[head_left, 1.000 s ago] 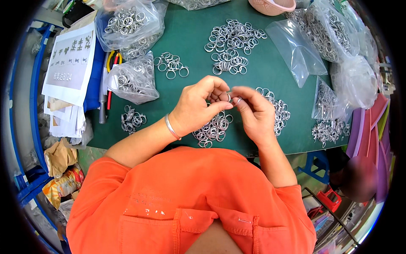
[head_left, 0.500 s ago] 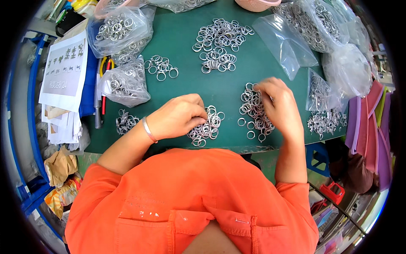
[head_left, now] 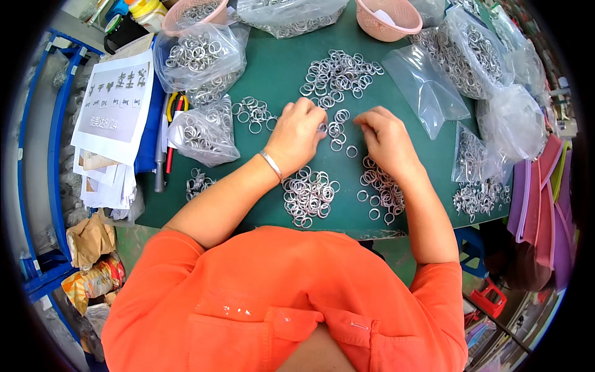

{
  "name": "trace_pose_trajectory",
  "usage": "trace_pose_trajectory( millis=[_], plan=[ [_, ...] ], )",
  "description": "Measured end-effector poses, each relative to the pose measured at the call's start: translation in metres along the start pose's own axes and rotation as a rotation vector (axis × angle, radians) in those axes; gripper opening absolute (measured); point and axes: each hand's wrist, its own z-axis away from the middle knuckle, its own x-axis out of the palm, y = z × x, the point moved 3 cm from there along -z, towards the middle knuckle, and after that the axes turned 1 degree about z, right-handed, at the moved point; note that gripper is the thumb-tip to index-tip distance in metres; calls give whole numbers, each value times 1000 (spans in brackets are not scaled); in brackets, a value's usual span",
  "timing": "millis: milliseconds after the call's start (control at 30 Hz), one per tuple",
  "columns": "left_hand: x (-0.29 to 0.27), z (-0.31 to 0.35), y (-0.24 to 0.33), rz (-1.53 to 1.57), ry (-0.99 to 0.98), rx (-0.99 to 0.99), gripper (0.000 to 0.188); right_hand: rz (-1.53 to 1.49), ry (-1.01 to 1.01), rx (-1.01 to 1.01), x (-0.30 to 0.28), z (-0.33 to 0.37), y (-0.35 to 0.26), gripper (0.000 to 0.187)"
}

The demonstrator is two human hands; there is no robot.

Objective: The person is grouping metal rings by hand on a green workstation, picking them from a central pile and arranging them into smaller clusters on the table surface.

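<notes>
My left hand point(head_left: 300, 131) is over the middle of the green table, fingers curled and pressed together on a metal ring point(head_left: 322, 128). Beside its fingertips a short line of loose rings point(head_left: 336, 131) trails down from the far ring pile point(head_left: 339, 74). My right hand point(head_left: 389, 141) hangs to the right of that line with fingers bent inward; what its fingertips hold, if anything, is hidden. Below my left wrist lies a near ring pile point(head_left: 310, 195). Another pile of rings point(head_left: 383, 186) sits under my right wrist, partly covered by it.
Clear bags of rings point(head_left: 201, 56) and a smaller bag point(head_left: 207, 131) stand at the left, near pliers point(head_left: 176, 105) and printed sheets point(head_left: 114, 105). A flat plastic bag point(head_left: 427, 90) and a pink basket point(head_left: 387, 22) lie far right. Small metal parts point(head_left: 480, 197) are heaped at the right edge.
My left hand has left the near pile and moved forward and right to the far rings. My right hand has shifted off its pile toward the middle. The view has moved slightly.
</notes>
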Motion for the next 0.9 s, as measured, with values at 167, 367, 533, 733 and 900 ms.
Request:
trace_pose_trajectory(
  millis=[167, 367, 533, 733, 900],
  plan=[
    [0, 2, -4, 128, 82, -59, 24, -50, -54, -48, 20, -14, -11, 12],
    [-8, 4, -6, 338, 119, -97, 24, -47, -66, -81, 25, -10, -12, 12],
    [-4, -2, -2, 173, 69, 32, 20, -28, -4, -51, 22, -3, -5, 17],
    [-17, 6, 16, 353, 138, 20, 13, -799, -155, 523, 16, 8, -2, 13],
    [-23, 12, 38, 518, 129, -9, 12, -1102, -181, 593, 16, 20, -13, 11]
  ],
)
